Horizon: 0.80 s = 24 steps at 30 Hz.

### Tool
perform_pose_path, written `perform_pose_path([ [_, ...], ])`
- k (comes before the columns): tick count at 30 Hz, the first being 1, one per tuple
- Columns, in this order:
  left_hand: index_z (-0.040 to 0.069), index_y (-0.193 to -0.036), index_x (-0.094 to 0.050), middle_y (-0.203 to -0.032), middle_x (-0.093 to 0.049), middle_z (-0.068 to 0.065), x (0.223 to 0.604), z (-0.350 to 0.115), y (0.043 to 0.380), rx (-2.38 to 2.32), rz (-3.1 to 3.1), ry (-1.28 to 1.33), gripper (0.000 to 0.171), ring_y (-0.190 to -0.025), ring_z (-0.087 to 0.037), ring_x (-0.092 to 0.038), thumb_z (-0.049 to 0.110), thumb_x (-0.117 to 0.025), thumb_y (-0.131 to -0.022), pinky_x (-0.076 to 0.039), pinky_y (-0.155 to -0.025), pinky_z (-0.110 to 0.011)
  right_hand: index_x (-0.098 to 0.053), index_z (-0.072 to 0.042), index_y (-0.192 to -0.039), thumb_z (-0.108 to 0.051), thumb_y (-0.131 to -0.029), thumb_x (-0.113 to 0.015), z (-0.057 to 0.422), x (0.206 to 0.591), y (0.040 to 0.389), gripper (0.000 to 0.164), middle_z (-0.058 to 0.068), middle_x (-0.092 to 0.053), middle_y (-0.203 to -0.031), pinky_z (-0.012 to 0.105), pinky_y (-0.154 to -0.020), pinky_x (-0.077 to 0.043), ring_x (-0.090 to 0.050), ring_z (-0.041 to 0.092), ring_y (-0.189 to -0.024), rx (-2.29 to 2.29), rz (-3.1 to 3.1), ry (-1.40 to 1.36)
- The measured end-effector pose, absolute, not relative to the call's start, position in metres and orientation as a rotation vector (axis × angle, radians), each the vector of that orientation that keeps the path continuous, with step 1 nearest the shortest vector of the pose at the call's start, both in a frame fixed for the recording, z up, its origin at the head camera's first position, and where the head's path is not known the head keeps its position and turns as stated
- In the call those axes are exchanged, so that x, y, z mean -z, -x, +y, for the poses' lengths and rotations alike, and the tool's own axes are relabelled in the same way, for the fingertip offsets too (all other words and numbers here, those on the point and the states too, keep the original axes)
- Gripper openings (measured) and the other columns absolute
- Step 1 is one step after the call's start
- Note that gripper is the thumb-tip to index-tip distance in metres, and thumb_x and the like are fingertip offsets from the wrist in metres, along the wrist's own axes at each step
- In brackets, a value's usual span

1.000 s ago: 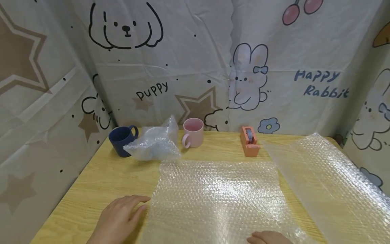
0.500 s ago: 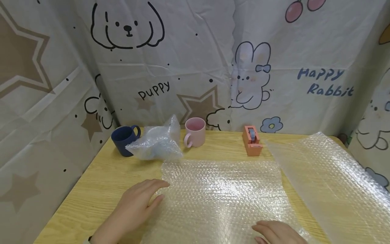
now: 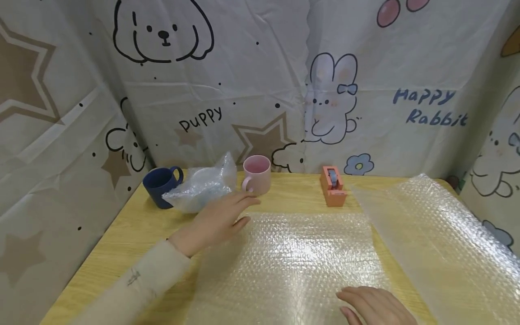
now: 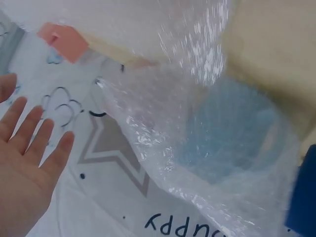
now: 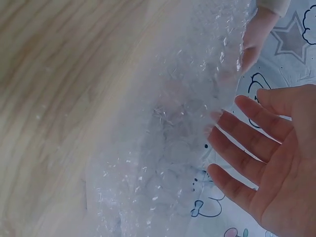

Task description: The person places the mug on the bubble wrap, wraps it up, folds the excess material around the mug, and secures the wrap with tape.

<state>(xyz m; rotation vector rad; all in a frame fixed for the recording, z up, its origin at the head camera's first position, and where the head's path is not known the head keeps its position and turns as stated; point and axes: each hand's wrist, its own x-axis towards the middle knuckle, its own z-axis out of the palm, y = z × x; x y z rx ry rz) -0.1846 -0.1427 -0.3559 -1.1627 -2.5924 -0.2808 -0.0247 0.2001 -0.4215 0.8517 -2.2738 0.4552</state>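
Observation:
My left hand (image 3: 217,221) hovers over the far left corner of a flat bubble wrap sheet (image 3: 296,262), fingers extended toward a pink mug (image 3: 262,178). In the head view it partly covers a bubble-wrapped bundle (image 3: 203,187). Something light blue and round shows through that bundle (image 4: 237,133) in the left wrist view, where the left hand (image 4: 29,168) holds nothing. Over the sheet's near right part is my right hand (image 3: 375,304), its fingers loosely extended. The right wrist view shows that hand (image 5: 276,153) holding nothing, beside the bubble wrap (image 5: 163,133).
A dark blue mug (image 3: 160,187) stands at the back left, against the bundle. An orange tape dispenser (image 3: 334,187) sits at the back. On the right lies another bubble wrap sheet (image 3: 443,239). Printed cloth (image 3: 252,90) hangs behind the wooden table (image 3: 118,248).
My left hand has moved forward and right, from the sheet's left edge to near the pink mug. The right hand has come slightly further into view. The mugs, bundle and dispenser have stayed put.

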Motion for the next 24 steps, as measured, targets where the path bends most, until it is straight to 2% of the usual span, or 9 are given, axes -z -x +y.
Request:
perform_pose_path([
  [5, 0.004, -0.135, -0.055, -0.134, -0.058, -0.01, 0.35, -0.126, 0.221, 0.291, -2.578, 1.134, 0.052, -0.121, -0.029, -0.056, 0.011, -0.075, -0.087, -0.048, -0.1, -0.044, -0.075, -0.015, -0.096, -0.041, -0.104, -0.042, 0.202, 0.421, 0.024, 0.043, -0.008, -0.072, -0.093, 0.032, -0.064, -0.055, -0.068, 0.012, -0.077, -0.443, -2.28, -0.814],
  [13, 0.002, -0.14, -0.051, -0.14, -0.053, -0.014, 0.349, -0.107, 0.263, 0.182, -2.684, 1.065, 0.05, -0.132, -0.03, -0.047, 0.012, -0.064, -0.093, -0.046, -0.103, -0.046, -0.076, -0.017, -0.095, -0.04, -0.103, -0.044, 0.205, 0.423, 0.026, 0.04, -0.009, -0.072, -0.094, 0.032, -0.065, -0.054, -0.068, 0.01, -0.079, -0.433, -2.276, -0.804],
  [18, -0.001, -0.139, -0.052, -0.14, -0.052, -0.016, 0.359, -0.104, 0.283, 0.098, -2.695, 1.026, 0.051, -0.132, -0.032, -0.046, 0.013, -0.065, -0.092, -0.048, -0.101, -0.046, -0.076, -0.016, -0.095, -0.04, -0.105, -0.04, 0.204, 0.419, 0.032, 0.044, -0.008, -0.071, -0.093, 0.031, -0.066, -0.054, -0.067, 0.011, -0.079, -0.383, -2.256, -0.89],
  [24, 0.001, -0.139, -0.051, -0.144, -0.048, -0.016, 0.369, -0.1, 0.299, 0.189, -2.786, 0.853, 0.048, -0.133, -0.032, -0.044, 0.014, -0.06, -0.094, -0.042, -0.107, -0.045, -0.074, -0.016, -0.09, -0.041, -0.107, -0.033, 0.2, 0.408, 0.047, 0.051, -0.006, -0.071, -0.086, 0.032, -0.064, -0.054, -0.066, 0.013, -0.074, -0.27, -2.21, -0.947],
])
